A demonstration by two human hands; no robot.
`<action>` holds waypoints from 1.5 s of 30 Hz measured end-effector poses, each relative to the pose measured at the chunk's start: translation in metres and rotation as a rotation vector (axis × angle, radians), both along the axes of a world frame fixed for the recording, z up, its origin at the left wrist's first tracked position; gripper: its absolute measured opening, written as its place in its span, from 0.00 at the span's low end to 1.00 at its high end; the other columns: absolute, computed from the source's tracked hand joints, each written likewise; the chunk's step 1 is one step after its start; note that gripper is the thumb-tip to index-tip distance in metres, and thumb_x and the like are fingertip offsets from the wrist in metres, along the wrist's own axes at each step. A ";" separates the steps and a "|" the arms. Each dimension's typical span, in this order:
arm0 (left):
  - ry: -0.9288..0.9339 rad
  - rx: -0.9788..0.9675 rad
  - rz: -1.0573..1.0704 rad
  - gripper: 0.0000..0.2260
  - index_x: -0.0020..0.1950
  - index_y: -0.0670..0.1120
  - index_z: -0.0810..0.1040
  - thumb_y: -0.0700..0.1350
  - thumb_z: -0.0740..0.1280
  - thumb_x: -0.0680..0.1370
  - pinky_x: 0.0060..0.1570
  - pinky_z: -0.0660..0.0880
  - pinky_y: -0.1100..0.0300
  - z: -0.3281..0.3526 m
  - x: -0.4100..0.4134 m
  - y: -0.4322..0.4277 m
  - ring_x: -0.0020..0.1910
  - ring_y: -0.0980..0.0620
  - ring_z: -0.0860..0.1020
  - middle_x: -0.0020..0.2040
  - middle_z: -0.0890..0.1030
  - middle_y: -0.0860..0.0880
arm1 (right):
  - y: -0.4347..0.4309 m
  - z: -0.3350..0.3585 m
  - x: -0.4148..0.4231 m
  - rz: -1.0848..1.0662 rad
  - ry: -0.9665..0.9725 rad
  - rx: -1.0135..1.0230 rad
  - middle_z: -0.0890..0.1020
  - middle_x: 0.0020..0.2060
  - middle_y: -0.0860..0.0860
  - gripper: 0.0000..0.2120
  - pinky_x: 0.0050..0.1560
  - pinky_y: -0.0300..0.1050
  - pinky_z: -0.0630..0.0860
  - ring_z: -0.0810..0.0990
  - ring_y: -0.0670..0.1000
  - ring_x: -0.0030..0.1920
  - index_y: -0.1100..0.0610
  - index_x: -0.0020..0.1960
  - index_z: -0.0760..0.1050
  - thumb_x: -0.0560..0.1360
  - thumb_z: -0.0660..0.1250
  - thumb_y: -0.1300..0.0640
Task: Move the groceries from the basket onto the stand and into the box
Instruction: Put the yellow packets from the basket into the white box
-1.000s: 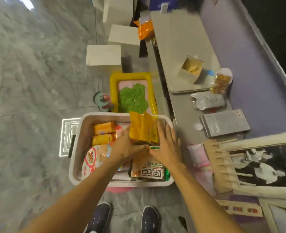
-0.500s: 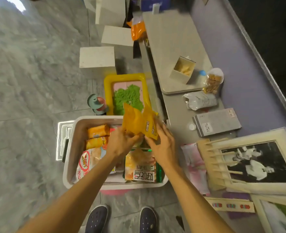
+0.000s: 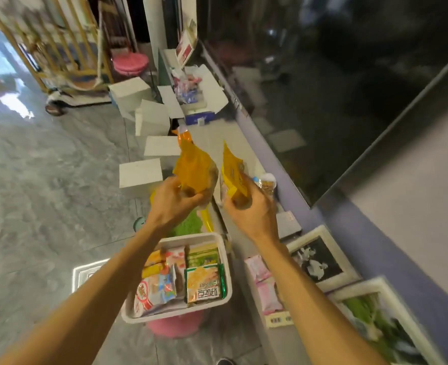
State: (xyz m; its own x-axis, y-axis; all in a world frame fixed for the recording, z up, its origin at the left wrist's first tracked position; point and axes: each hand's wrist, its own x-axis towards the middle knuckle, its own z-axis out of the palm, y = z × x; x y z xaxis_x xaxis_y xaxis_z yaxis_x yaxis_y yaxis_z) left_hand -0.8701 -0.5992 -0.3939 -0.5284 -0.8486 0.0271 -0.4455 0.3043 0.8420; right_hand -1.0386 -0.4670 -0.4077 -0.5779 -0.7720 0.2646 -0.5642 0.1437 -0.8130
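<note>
The left hand (image 3: 174, 200) pinches one orange packet (image 3: 195, 168); the right hand (image 3: 252, 214) grips another yellow packet (image 3: 233, 173), both raised at twelve o'clock above the white basket (image 3: 224, 262), which holds more snack packs (image 3: 204, 281).

The grey marble floor (image 3: 33, 206) across the left of the frame lies open. At centre, white foam blocks (image 3: 141, 175) stand along the left edge of the long grey stand (image 3: 246, 151). The white plastic basket (image 3: 224, 259) at lower centre is packed with snack packets. White picture frames (image 3: 320, 262) crowd the lower right.
</note>
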 end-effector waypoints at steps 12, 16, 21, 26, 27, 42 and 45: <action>0.070 -0.106 -0.379 0.14 0.33 0.51 0.78 0.49 0.76 0.77 0.37 0.71 0.62 0.209 0.025 0.065 0.34 0.64 0.80 0.32 0.81 0.64 | 0.135 0.199 0.056 -0.352 0.207 -0.146 0.86 0.49 0.43 0.23 0.47 0.28 0.78 0.81 0.35 0.44 0.49 0.70 0.81 0.77 0.77 0.47; 0.102 -0.104 -0.551 0.17 0.35 0.46 0.78 0.55 0.76 0.76 0.42 0.76 0.50 0.253 0.004 0.117 0.37 0.49 0.80 0.35 0.81 0.49 | 0.208 0.236 0.072 -0.505 0.275 -0.134 0.87 0.50 0.46 0.22 0.45 0.20 0.73 0.81 0.36 0.42 0.51 0.70 0.80 0.78 0.77 0.46; 0.140 -0.143 -0.745 0.17 0.37 0.46 0.74 0.53 0.77 0.77 0.39 0.76 0.55 0.287 -0.028 0.213 0.36 0.53 0.79 0.37 0.79 0.49 | 0.320 0.267 0.086 -0.734 0.339 -0.134 0.88 0.49 0.45 0.22 0.46 0.34 0.78 0.85 0.46 0.45 0.48 0.69 0.80 0.77 0.76 0.45; 0.165 -0.114 -0.941 0.16 0.37 0.48 0.75 0.55 0.76 0.77 0.39 0.77 0.57 0.288 -0.044 0.324 0.34 0.58 0.81 0.36 0.82 0.51 | 0.441 0.277 0.109 -0.892 0.340 -0.117 0.88 0.55 0.44 0.24 0.52 0.42 0.82 0.86 0.46 0.51 0.47 0.73 0.77 0.78 0.75 0.45; 0.168 -0.107 -0.970 0.18 0.39 0.47 0.77 0.59 0.76 0.75 0.41 0.79 0.53 0.286 -0.045 0.345 0.37 0.54 0.82 0.37 0.84 0.50 | 0.465 0.278 0.115 -0.920 0.338 -0.109 0.87 0.56 0.44 0.25 0.52 0.37 0.81 0.85 0.44 0.52 0.46 0.74 0.77 0.78 0.75 0.46; 0.187 -0.048 -1.189 0.11 0.40 0.53 0.77 0.53 0.74 0.79 0.41 0.80 0.55 0.235 -0.044 0.626 0.40 0.54 0.83 0.39 0.84 0.52 | 0.713 0.228 0.168 -1.131 0.206 -0.065 0.87 0.48 0.43 0.23 0.44 0.21 0.72 0.82 0.34 0.44 0.49 0.71 0.79 0.78 0.75 0.46; 0.162 -0.051 -1.231 0.12 0.41 0.51 0.78 0.55 0.73 0.80 0.39 0.80 0.57 0.213 -0.067 0.651 0.37 0.53 0.83 0.38 0.84 0.51 | 0.732 0.201 0.150 -1.188 0.169 -0.024 0.85 0.43 0.40 0.20 0.40 0.20 0.70 0.81 0.31 0.41 0.49 0.67 0.81 0.78 0.74 0.44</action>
State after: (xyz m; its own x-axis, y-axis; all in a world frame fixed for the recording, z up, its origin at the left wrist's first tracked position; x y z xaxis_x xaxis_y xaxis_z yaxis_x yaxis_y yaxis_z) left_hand -0.9366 0.0516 -0.1809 -0.9594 0.2131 0.1846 0.2673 0.4796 0.8358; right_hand -0.8889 0.2648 -0.2065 -0.8823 0.2261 0.4129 -0.1895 0.6324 -0.7511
